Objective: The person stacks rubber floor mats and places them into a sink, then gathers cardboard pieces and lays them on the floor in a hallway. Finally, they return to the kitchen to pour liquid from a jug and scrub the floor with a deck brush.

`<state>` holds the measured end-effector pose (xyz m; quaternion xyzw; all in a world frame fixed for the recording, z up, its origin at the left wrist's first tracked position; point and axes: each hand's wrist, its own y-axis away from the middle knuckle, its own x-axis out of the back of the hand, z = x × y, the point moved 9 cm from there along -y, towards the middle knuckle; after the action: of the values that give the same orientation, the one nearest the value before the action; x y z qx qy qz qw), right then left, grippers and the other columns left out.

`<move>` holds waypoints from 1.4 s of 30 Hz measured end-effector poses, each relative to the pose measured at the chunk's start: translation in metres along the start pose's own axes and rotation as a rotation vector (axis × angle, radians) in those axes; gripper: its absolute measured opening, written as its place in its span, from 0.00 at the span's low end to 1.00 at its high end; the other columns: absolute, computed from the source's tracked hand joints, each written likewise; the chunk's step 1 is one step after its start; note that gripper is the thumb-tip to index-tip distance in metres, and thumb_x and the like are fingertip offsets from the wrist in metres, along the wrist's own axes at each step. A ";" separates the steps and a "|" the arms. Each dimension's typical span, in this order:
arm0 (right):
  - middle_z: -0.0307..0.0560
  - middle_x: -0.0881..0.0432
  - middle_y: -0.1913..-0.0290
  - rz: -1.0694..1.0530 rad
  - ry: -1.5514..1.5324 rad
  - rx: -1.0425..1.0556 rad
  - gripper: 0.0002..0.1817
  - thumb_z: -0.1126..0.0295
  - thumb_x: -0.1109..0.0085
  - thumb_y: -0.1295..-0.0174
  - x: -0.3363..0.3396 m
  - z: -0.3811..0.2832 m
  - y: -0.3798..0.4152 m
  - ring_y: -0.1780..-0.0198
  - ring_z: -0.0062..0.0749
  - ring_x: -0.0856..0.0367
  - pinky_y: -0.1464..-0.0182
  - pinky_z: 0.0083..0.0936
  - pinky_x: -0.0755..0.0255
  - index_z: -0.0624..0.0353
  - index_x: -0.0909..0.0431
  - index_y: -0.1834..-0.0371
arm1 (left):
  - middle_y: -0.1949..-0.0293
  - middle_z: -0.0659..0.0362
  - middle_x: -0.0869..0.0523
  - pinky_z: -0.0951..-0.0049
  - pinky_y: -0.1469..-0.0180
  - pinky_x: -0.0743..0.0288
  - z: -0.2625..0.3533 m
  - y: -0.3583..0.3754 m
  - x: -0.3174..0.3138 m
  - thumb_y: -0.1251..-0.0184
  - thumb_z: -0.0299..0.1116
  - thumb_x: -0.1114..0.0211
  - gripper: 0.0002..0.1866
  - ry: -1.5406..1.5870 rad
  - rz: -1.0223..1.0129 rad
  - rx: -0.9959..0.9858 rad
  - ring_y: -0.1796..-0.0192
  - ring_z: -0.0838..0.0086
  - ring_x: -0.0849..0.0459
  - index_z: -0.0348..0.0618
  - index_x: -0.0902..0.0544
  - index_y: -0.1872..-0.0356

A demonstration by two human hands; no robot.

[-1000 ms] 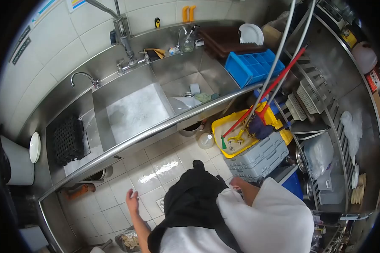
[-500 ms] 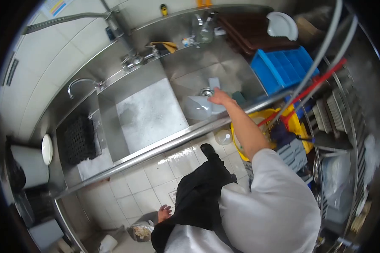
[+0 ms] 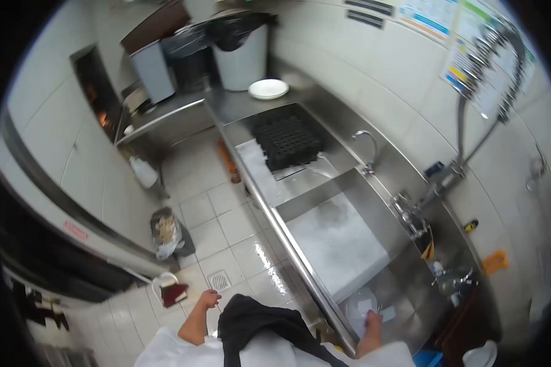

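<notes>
My right hand (image 3: 372,324) reaches down into the near sink basin, its fingers closed at the edge of a translucent plastic container (image 3: 352,304). A small white rectangular piece (image 3: 388,314) lies just right of the fingers. My left hand (image 3: 209,299) hangs over the floor at my side, fingers curled in and holding nothing. Beside the near basin is the middle basin (image 3: 327,244), filled with foamy, whitish water.
A black rack (image 3: 288,137) sits at the counter's far end, with white plates (image 3: 268,89) beyond it. A tap (image 3: 367,153) and a spray hose (image 3: 465,116) rise along the wall. On the floor stand a lined waste bin (image 3: 172,232) and a white bucket (image 3: 165,287).
My view has swung left toward the counter's far end. My right hand stays in the basin at the container. The left hand's fingers, spread before, are now curled.
</notes>
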<state>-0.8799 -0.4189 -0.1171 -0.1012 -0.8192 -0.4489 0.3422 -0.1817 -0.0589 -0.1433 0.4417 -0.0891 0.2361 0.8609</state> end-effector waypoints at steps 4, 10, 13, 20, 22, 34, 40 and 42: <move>0.60 0.19 0.62 0.157 -0.120 0.144 0.41 0.64 0.38 0.50 0.111 -0.002 -0.025 0.69 0.46 0.17 0.66 0.38 0.18 0.77 0.41 0.35 | 0.57 0.54 0.12 0.67 0.62 0.17 -0.065 0.020 0.011 0.49 0.31 0.27 0.27 -0.246 -0.099 0.014 0.61 0.64 0.12 0.48 0.18 0.44; 0.70 0.39 0.29 0.764 -0.094 0.656 0.48 0.61 0.35 0.43 0.224 -0.151 0.223 0.28 0.56 0.37 0.28 0.39 0.43 0.71 0.52 0.25 | 0.58 0.55 0.13 0.67 0.68 0.16 -0.139 0.028 0.041 0.48 0.28 0.28 0.19 0.068 -0.022 0.331 0.63 0.66 0.13 0.50 0.14 0.51; 0.69 0.46 0.25 0.631 0.013 0.829 0.51 0.55 0.32 0.42 0.165 -0.245 0.291 0.24 0.53 0.47 0.23 0.36 0.52 0.74 0.52 0.26 | 0.66 0.56 0.15 0.66 0.75 0.19 -0.126 -0.008 0.031 0.43 0.28 0.31 0.12 0.027 -0.226 0.216 0.67 0.69 0.13 0.45 0.15 0.57; 0.68 0.22 0.43 0.196 0.298 0.811 0.59 0.52 0.31 0.48 -0.038 -0.367 0.206 0.41 0.62 0.23 0.34 0.45 0.36 0.61 0.64 0.22 | 0.63 0.59 0.16 0.68 0.68 0.24 -0.058 -0.071 0.049 0.35 0.31 0.40 0.15 0.399 -0.111 0.245 0.63 0.68 0.14 0.46 0.22 0.48; 0.66 0.20 0.47 0.252 0.485 0.765 0.60 0.56 0.32 0.47 -0.082 -0.388 0.173 0.47 0.61 0.20 0.38 0.45 0.34 0.60 0.68 0.22 | 0.59 0.61 0.17 0.67 0.62 0.23 -0.041 -0.087 0.069 0.35 0.35 0.40 0.17 0.404 -0.090 0.151 0.60 0.69 0.15 0.50 0.23 0.45; 0.56 0.18 0.56 0.485 0.694 0.560 0.56 0.66 0.38 0.43 -0.211 -0.353 0.010 0.52 0.51 0.20 0.42 0.47 0.36 0.57 0.73 0.21 | 0.56 0.56 0.17 0.60 0.56 0.24 -0.168 0.156 0.129 0.33 0.38 0.43 0.19 0.561 0.384 0.739 0.55 0.63 0.17 0.45 0.25 0.43; 0.58 0.19 0.52 0.284 0.449 0.449 0.56 0.64 0.37 0.44 -0.291 -0.343 0.031 0.53 0.53 0.20 0.41 0.51 0.37 0.54 0.71 0.21 | 0.54 0.56 0.18 0.55 0.53 0.22 -0.142 0.203 0.059 0.33 0.41 0.43 0.20 -0.137 -0.023 0.536 0.54 0.60 0.17 0.48 0.26 0.42; 0.59 0.21 0.48 0.157 0.355 0.404 0.55 0.65 0.37 0.44 -0.314 -0.334 0.020 0.52 0.52 0.20 0.41 0.52 0.38 0.53 0.69 0.21 | 0.52 0.56 0.18 0.55 0.53 0.22 -0.138 0.189 0.055 0.32 0.40 0.44 0.22 0.032 0.007 0.573 0.53 0.61 0.17 0.48 0.28 0.39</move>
<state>-0.4793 -0.6318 -0.1878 -0.0137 -0.8090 -0.2591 0.5275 -0.2330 0.1642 -0.0699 0.6628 -0.0065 0.2616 0.7016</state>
